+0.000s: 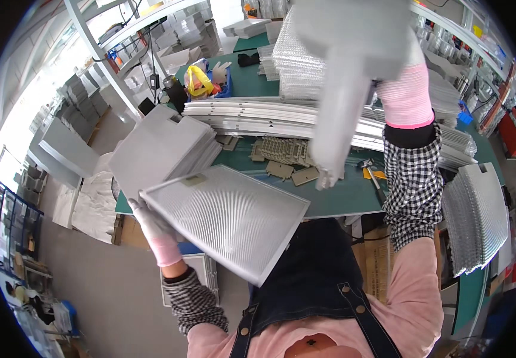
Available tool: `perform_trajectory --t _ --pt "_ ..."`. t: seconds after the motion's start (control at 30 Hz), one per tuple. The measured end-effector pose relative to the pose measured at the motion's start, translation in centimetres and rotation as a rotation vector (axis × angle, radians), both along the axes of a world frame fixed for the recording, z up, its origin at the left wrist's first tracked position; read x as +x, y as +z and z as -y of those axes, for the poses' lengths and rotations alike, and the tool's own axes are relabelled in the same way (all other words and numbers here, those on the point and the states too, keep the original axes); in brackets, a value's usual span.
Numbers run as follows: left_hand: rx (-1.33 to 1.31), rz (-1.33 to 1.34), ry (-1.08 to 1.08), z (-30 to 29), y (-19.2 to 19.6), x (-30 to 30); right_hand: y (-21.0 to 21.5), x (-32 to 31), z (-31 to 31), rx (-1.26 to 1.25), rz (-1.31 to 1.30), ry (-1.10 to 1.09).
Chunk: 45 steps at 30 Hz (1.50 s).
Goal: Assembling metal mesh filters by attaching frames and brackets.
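My left hand (154,231), in a white glove with a pink cuff, grips the left edge of a framed panel (231,215). The panel is pale grey, finely ribbed and tilted above the near table edge. My right hand (411,71), gloved alike, is raised at the upper right. Its fingers are hidden behind a large grey object (350,77), blurred and very near the camera, with a long narrow part (335,125) pointing down. Whether the hand grips this object, I cannot tell. Left of the panel lies a stack of flat grey panels (156,149).
Long white frame strips (252,119) lie across the green table (252,89). Small beige plates (279,152) and a hammer (375,182) are nearer. Bubble-wrapped sheets (298,56), a blue bin (225,86) and a dark bottle (174,92) stand behind. Ribbed panels (475,218) are stacked at right.
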State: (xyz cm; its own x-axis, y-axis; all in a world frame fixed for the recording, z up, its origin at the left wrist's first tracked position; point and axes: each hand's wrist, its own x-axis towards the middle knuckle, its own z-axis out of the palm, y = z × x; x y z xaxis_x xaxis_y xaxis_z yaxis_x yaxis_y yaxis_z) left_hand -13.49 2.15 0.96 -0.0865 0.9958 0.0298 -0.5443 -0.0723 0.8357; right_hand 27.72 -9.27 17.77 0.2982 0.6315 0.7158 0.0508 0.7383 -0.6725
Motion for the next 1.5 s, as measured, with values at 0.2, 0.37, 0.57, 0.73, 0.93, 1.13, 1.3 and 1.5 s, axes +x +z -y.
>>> perform_trajectory --t 0.2,0.37,0.57,0.73,0.93,1.13,1.3,1.5 --pt "0.111 -0.105 -0.109 -2.5 -6.3 -5.9 1.5 -9.4 1.1 -0.124 -0.216 0.038" --pt "0.177 -0.149 -0.017 0.4 -5.2 0.9 1.7 -9.6 1.2 -0.027 0.074 -0.141" --pt "0.267 -0.073 -0.501 3.2 -8.8 6.3 0.2 -8.8 0.9 -0.101 0.279 -0.325" --pt "0.966 -0.894 -0.372 2.9 -2.5 8.0 -1.3 -8.7 1.1 -0.149 0.101 -0.248" --pt "1.307 -1.327 -0.309 5.8 -1.9 13.1 -1.2 -9.2 -0.1 -0.183 0.035 -0.243" --pt "1.232 -1.223 -0.148 6.8 -2.8 14.5 -1.9 -9.4 -0.3 -0.17 0.112 -0.275" --pt "1.239 -1.266 -0.133 6.8 -3.3 13.6 -2.6 -9.9 -0.6 -0.233 0.089 -0.303" --pt "1.259 -1.216 -0.127 6.9 -3.2 13.2 -2.9 -10.1 -0.8 -0.156 0.097 -0.176"
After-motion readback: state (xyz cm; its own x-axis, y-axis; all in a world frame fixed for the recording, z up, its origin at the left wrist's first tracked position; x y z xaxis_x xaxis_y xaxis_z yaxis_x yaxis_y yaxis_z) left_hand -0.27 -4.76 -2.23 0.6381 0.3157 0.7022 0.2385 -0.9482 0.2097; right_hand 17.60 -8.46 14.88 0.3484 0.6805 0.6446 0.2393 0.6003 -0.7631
